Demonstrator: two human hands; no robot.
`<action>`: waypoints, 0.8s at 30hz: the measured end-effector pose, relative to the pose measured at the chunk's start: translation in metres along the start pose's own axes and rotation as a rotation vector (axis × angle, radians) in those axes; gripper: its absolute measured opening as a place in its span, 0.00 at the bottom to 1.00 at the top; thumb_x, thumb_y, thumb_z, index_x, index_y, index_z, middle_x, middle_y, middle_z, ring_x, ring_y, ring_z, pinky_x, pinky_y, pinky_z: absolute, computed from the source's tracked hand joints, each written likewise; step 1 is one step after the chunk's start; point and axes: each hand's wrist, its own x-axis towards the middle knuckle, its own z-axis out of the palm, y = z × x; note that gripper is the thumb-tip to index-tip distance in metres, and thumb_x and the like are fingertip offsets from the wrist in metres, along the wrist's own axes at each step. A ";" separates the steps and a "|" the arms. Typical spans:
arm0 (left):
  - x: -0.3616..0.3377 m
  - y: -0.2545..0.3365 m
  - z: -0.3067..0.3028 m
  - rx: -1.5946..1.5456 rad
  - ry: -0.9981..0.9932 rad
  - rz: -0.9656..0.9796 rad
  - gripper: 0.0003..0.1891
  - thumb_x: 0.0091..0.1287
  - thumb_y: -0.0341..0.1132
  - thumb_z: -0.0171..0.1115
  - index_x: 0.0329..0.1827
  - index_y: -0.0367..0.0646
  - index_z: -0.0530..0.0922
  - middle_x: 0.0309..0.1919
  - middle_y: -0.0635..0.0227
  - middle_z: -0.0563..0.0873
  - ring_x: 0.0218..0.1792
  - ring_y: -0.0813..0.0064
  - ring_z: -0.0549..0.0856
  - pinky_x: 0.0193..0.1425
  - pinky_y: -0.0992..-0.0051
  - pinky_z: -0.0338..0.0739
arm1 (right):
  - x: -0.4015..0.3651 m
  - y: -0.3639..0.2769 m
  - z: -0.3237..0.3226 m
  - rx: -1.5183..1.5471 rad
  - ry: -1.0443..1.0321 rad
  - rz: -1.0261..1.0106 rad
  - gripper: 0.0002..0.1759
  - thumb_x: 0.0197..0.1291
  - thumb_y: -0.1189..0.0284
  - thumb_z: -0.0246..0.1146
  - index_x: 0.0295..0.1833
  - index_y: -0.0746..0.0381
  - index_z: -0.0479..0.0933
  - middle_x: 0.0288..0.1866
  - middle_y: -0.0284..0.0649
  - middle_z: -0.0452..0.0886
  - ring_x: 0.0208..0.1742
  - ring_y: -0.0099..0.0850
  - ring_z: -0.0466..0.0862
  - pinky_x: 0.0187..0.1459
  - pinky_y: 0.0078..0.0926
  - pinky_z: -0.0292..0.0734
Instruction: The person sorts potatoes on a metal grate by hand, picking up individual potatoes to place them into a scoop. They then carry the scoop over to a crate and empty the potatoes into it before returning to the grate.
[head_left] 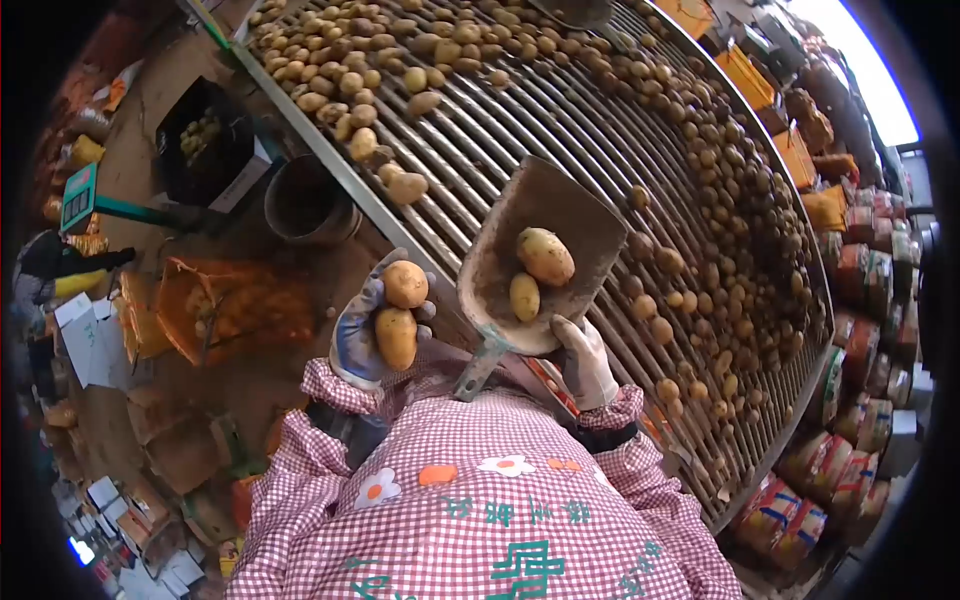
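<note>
My left hand (355, 335), in a blue and white glove, is closed round two potatoes, a rounder potato (406, 284) above an oval potato (396, 338). In front of my waist, over the edge of the slatted rack, is a dirty metal scoop (500, 240) with its short handle pointing toward me. My right hand (587, 365), in a pale glove, grips its near right rim; the fingers underneath are hidden. Inside the scoop lie a large potato (546, 256) and a smaller potato (524, 297).
The slatted metal rack (480, 130) carries many loose potatoes, thickest at the far and right sides. To the left stand a bucket (310, 200), a black crate (205, 145), an orange mesh bag (235, 310) and a green scale (80, 198). Stacked sacks (800, 490) line the right. Another person's arm (85, 262) shows far left.
</note>
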 end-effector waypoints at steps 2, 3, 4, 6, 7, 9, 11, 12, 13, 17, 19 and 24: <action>0.002 0.031 -0.008 -0.041 0.022 0.028 0.30 0.78 0.48 0.58 0.78 0.46 0.67 0.58 0.48 0.83 0.49 0.56 0.89 0.46 0.57 0.91 | 0.015 0.001 0.018 0.009 -0.018 0.022 0.21 0.75 0.68 0.59 0.65 0.70 0.75 0.59 0.41 0.84 0.58 0.29 0.82 0.63 0.30 0.76; 0.006 0.046 -0.011 -0.065 -0.005 0.006 0.30 0.79 0.51 0.56 0.78 0.47 0.66 0.58 0.50 0.83 0.51 0.55 0.88 0.46 0.56 0.89 | 0.021 -0.004 0.029 0.046 -0.012 0.036 0.21 0.74 0.68 0.59 0.66 0.70 0.74 0.60 0.41 0.83 0.58 0.29 0.83 0.64 0.30 0.76; 0.007 0.062 -0.016 -0.088 -0.042 -0.007 0.30 0.79 0.53 0.54 0.78 0.48 0.66 0.58 0.51 0.83 0.52 0.55 0.87 0.46 0.56 0.88 | 0.029 -0.006 0.042 0.079 -0.013 0.044 0.21 0.74 0.69 0.59 0.66 0.69 0.74 0.60 0.42 0.83 0.59 0.30 0.83 0.64 0.30 0.76; 0.006 0.089 -0.025 -0.072 -0.004 0.027 0.29 0.80 0.54 0.53 0.78 0.51 0.67 0.63 0.51 0.81 0.57 0.51 0.85 0.47 0.53 0.87 | 0.038 -0.015 0.074 0.140 0.018 0.099 0.23 0.74 0.69 0.59 0.69 0.69 0.71 0.63 0.43 0.81 0.61 0.32 0.83 0.64 0.33 0.77; 0.006 0.100 -0.025 -0.093 -0.033 0.049 0.28 0.80 0.52 0.53 0.79 0.52 0.66 0.67 0.51 0.78 0.60 0.49 0.84 0.49 0.51 0.87 | 0.043 -0.015 0.083 0.130 0.026 0.108 0.23 0.74 0.69 0.59 0.69 0.68 0.71 0.63 0.44 0.81 0.61 0.32 0.82 0.64 0.33 0.77; 0.008 0.121 -0.026 -0.114 -0.063 0.084 0.28 0.80 0.50 0.53 0.79 0.53 0.65 0.70 0.51 0.76 0.63 0.47 0.83 0.50 0.49 0.87 | 0.055 -0.013 0.092 0.095 0.027 0.098 0.22 0.75 0.69 0.58 0.69 0.68 0.71 0.64 0.44 0.80 0.63 0.33 0.82 0.64 0.34 0.78; 0.010 0.144 -0.026 -0.163 -0.055 0.113 0.28 0.79 0.46 0.56 0.80 0.54 0.65 0.75 0.51 0.70 0.68 0.43 0.79 0.53 0.46 0.87 | 0.066 -0.009 0.102 -0.021 0.024 0.056 0.22 0.75 0.68 0.58 0.69 0.68 0.72 0.64 0.44 0.80 0.63 0.34 0.82 0.64 0.34 0.78; 0.008 0.150 -0.031 -0.168 -0.053 0.126 0.28 0.79 0.46 0.56 0.80 0.54 0.65 0.75 0.51 0.70 0.68 0.43 0.79 0.53 0.46 0.87 | 0.070 -0.005 0.095 0.022 0.033 0.099 0.23 0.76 0.68 0.58 0.70 0.68 0.70 0.65 0.45 0.79 0.63 0.35 0.82 0.64 0.35 0.78; 0.007 0.156 -0.036 -0.086 -0.032 0.168 0.29 0.77 0.43 0.58 0.80 0.54 0.66 0.75 0.52 0.70 0.68 0.43 0.79 0.54 0.46 0.87 | 0.073 -0.004 0.094 0.065 0.044 0.141 0.25 0.76 0.67 0.57 0.72 0.68 0.68 0.66 0.45 0.79 0.64 0.36 0.81 0.65 0.36 0.78; 0.000 0.189 -0.050 0.082 0.123 0.264 0.30 0.73 0.37 0.61 0.79 0.54 0.67 0.76 0.55 0.70 0.69 0.44 0.78 0.54 0.50 0.88 | 0.080 -0.021 0.135 0.124 0.085 0.189 0.29 0.76 0.67 0.56 0.77 0.67 0.61 0.70 0.47 0.75 0.67 0.39 0.81 0.68 0.40 0.78; -0.011 0.198 -0.059 0.096 0.153 0.306 0.30 0.73 0.36 0.61 0.79 0.53 0.68 0.76 0.55 0.70 0.69 0.45 0.79 0.54 0.51 0.89 | 0.086 -0.019 0.128 0.048 0.058 0.177 0.30 0.76 0.67 0.56 0.77 0.67 0.61 0.70 0.47 0.75 0.67 0.39 0.81 0.67 0.40 0.78; -0.041 0.225 -0.075 0.130 0.264 0.402 0.29 0.74 0.40 0.62 0.78 0.54 0.69 0.73 0.55 0.74 0.65 0.47 0.82 0.51 0.55 0.89 | 0.091 -0.025 0.151 0.079 0.122 0.211 0.25 0.74 0.66 0.58 0.71 0.67 0.71 0.65 0.47 0.82 0.64 0.40 0.83 0.66 0.45 0.79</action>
